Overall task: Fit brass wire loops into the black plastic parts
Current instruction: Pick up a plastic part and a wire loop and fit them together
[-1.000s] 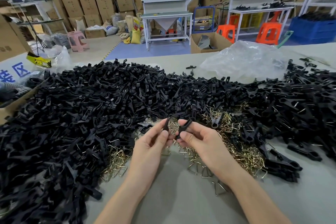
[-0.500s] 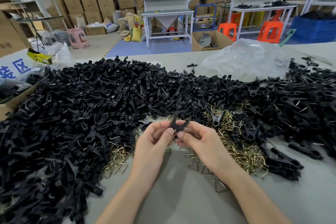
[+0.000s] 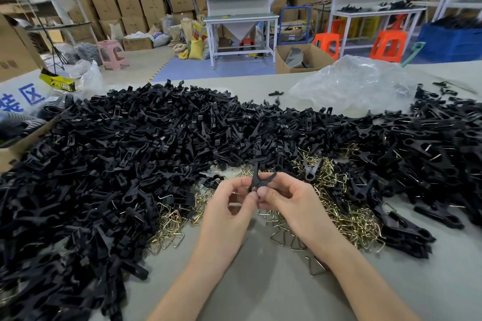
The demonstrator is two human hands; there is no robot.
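Both hands meet just above the bench (image 3: 260,284), holding 2 black plastic parts (image 3: 258,179) that cross in an X shape. The left hand (image 3: 229,206) pinches the lower end of the crossed pair between thumb and curled fingers. The right hand (image 3: 287,200) grips the same pair from the other side, fingertips close against the left thumb. Whether a wire loop already sits in the pair is too small to tell.

A wide heap of black parts (image 3: 130,151) covers the bench to the left and behind the hands, and runs on to the right. Loose brass wire loops (image 3: 352,216) lie in a tangle under and beside the hands, some spilling toward the near edge. A crumpled clear plastic bag (image 3: 352,86) lies at the far side of the bench, behind the heap.
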